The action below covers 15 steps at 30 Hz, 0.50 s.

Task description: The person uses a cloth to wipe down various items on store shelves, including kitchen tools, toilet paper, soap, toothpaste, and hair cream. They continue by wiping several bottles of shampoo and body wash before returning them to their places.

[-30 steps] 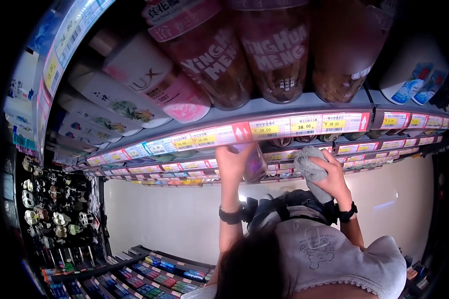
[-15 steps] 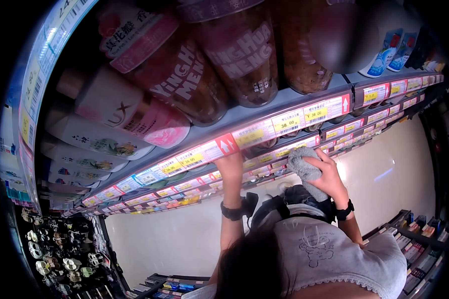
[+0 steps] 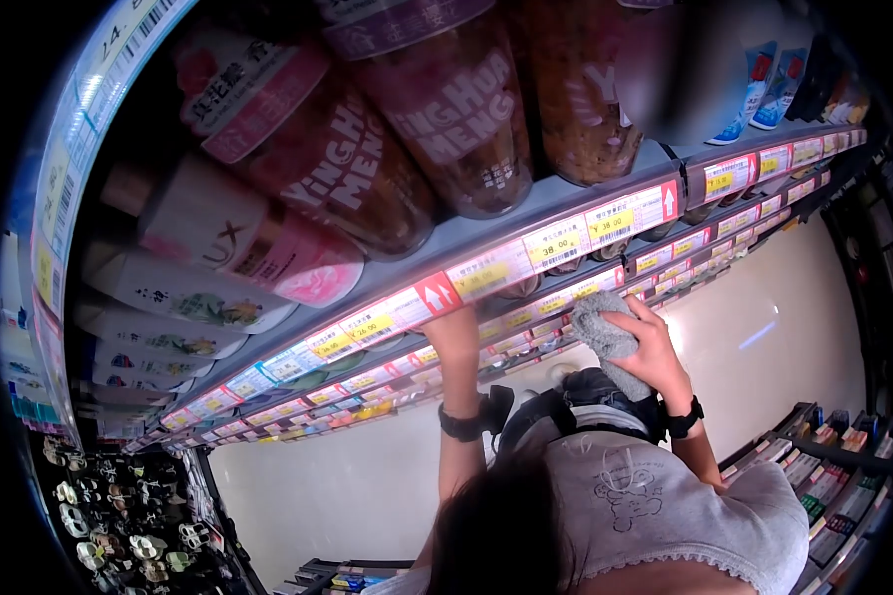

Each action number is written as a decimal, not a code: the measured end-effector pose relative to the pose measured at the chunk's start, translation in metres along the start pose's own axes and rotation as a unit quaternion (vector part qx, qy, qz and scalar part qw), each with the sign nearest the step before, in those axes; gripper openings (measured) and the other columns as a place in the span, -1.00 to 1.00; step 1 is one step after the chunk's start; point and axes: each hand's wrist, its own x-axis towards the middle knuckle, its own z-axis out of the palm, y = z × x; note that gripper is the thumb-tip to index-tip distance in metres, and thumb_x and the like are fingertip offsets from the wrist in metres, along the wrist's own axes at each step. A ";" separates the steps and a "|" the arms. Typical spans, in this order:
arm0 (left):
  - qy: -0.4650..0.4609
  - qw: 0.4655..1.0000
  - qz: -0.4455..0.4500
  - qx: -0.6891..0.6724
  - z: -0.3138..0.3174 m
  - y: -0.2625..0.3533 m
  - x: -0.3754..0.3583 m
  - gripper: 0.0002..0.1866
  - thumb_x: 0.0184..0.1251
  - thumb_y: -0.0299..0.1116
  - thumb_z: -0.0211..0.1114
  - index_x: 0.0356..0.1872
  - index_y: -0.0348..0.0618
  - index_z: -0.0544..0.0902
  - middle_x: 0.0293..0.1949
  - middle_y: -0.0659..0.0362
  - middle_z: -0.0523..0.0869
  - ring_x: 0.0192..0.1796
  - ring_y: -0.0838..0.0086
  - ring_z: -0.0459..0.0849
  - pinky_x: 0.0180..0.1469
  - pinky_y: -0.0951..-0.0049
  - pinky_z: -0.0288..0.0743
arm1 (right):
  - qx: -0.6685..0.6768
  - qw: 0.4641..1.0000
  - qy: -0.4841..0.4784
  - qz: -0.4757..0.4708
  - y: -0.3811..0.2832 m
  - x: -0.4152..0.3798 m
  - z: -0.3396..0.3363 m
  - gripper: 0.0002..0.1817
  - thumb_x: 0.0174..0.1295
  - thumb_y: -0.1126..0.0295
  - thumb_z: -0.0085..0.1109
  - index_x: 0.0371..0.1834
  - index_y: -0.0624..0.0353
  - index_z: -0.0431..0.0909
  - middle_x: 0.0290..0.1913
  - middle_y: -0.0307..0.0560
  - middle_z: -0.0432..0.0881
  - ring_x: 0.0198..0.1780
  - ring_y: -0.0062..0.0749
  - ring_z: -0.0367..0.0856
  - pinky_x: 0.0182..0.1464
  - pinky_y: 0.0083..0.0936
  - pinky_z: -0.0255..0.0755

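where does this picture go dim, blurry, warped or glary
In the head view, the YING HUA MENG bottles sit in shadow and a smeared patch blurs the upper right; same view, the price-label strip bows with wide-angle distortion and the corners go black; the pale floor carries a bluish streak of glare; the right hand and grey cloth look fairly clear.

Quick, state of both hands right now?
Left hand: fingers hidden by the price strip; can't tell whether open or closed.
Right hand: closed around a grey cloth.
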 end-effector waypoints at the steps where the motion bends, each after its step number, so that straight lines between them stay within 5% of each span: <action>1: 0.025 0.998 -0.018 -0.051 -0.001 0.002 -0.001 -0.65 0.36 -0.32 0.28 0.08 -0.24 0.49 0.09 0.04 0.57 0.15 0.13 0.54 0.14 0.20 0.36 | 0.001 1.000 -0.002 -0.002 -0.001 0.000 0.001 -0.43 -0.28 0.48 0.49 -0.03 0.11 0.66 -0.05 0.05 0.55 -0.04 0.06 0.61 -0.02 -0.27 0.53; 12: 0.252 0.944 0.052 -0.206 0.032 -0.007 0.008 -0.67 0.31 -0.42 0.35 0.01 -0.22 0.45 -0.03 0.06 0.59 0.00 0.32 0.60 0.03 0.32 0.45 | 0.004 1.000 -0.011 -0.013 -0.002 0.002 0.002 -0.45 -0.26 0.49 0.48 -0.04 0.18 0.66 -0.08 0.06 0.57 -0.07 0.00 0.63 -0.03 -0.32 0.52; 15: 0.214 0.922 -0.039 -0.319 0.018 0.000 0.007 -0.66 0.30 -0.42 0.36 0.01 -0.22 0.45 -0.03 0.06 0.59 0.01 0.31 0.59 0.04 0.32 0.44 | 0.011 1.000 -0.015 -0.010 -0.001 0.001 0.001 -0.45 -0.27 0.46 0.49 -0.04 0.11 0.67 -0.06 0.05 0.56 -0.06 0.05 0.61 -0.03 -0.27 0.53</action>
